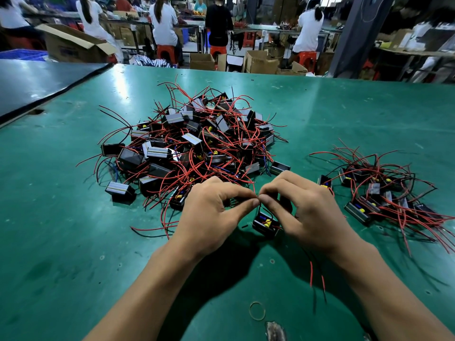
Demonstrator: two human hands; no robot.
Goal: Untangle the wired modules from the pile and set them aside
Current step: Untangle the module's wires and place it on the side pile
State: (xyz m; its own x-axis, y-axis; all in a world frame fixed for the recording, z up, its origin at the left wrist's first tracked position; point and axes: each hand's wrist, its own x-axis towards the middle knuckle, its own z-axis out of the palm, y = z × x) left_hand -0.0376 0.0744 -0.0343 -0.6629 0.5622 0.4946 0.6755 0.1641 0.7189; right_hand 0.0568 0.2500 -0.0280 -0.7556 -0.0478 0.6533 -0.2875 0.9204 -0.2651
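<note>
Head view, down onto green table (73, 217). At centre, big pile (197, 143) of black modules tangled in red and black wires. To the right, well apart from pile, smaller group (379, 193) of same modules, leads fanned toward right edge.

On near side of pile, left hand (211, 217) and right hand (310, 212) with knuckles up, fingertips meeting in the middle. Fingers of both curled, thumb and forefinger of each pinching one thin black wire (260, 208) at nearly the same spot.

Just below the pinch, between the hands, a single module (266, 223) with open face up, yellow and blue parts inside, just beside right thumb. Cannot tell whether resting on table or hanging just above it; shadow directly underneath. Red and black leads (311, 274) trailing from under right wrist toward viewer.

Rubber band (257, 310) flat on table between forearms, scuffed patch (275, 331) just beside it. Dark mat (37, 82) over far left corner.

Background, blurred: cardboard boxes (73, 45), red stools (163, 50), people (162, 20) seated with backs to camera at other benches.
</note>
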